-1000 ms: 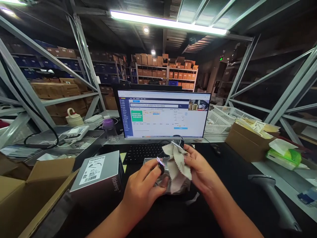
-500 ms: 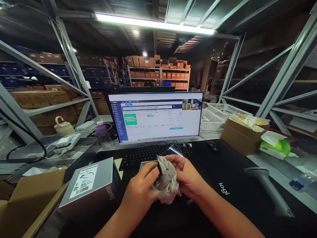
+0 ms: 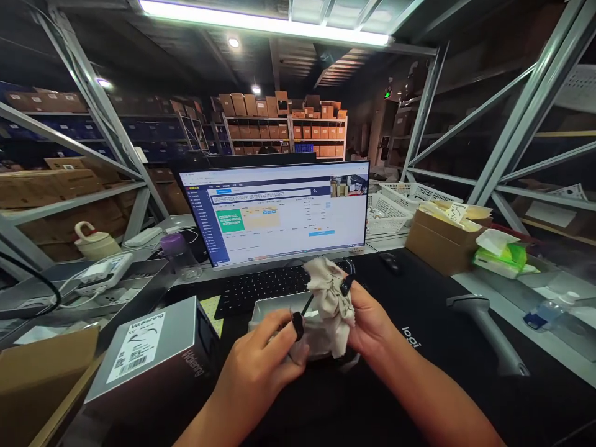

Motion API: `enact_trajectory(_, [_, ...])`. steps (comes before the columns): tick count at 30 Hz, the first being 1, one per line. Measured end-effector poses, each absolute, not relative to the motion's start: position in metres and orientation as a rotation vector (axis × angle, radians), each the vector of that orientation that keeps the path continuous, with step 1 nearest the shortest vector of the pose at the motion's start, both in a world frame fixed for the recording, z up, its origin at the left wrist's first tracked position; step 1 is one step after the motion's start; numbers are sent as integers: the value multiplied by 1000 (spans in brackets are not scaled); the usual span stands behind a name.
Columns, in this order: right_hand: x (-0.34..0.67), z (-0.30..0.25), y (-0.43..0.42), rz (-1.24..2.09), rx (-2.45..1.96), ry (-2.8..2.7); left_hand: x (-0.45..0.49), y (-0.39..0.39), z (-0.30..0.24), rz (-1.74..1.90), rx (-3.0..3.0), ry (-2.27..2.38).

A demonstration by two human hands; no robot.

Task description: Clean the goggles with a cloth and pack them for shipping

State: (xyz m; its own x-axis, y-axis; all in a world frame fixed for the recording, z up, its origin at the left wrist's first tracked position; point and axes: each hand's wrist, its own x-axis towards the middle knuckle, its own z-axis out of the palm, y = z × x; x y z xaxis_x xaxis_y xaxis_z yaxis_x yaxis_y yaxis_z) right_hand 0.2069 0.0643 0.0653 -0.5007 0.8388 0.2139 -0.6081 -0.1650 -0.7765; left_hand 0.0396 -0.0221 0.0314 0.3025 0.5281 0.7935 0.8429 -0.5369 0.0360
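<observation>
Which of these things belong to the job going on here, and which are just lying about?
Seemingly in the job:
cloth, in the right hand
black item, in the left hand
box by both hands

Seemingly just lying about:
tissues
water bottle
mouse

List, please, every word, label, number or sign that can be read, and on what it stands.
"Wakening": white label on top of the grey box.
"Wakening": side of the same box.
"logi": black desk mat.
Too small or blurred: the rest, including monitor text, label's small print, shelf cartons' labels.
</observation>
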Motion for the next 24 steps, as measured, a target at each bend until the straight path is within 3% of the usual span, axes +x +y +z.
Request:
enact_trajectory(5, [201,61,60,1985,-328,-839,39,-21,28,-1131,-2170,-1253])
enact_trajectory(12, [192,52,47,1971,-403,-1116,36,-28,31,-1179,-2070,-1435])
enact_trajectory(20, [199,51,48,1627,-465,-1690,30,-30,30,-1143,-1809,-1598])
enact_trajectory(24, [195,50,42,1520,-503,-1720,34,-30,30,-1001,-1838,-1804])
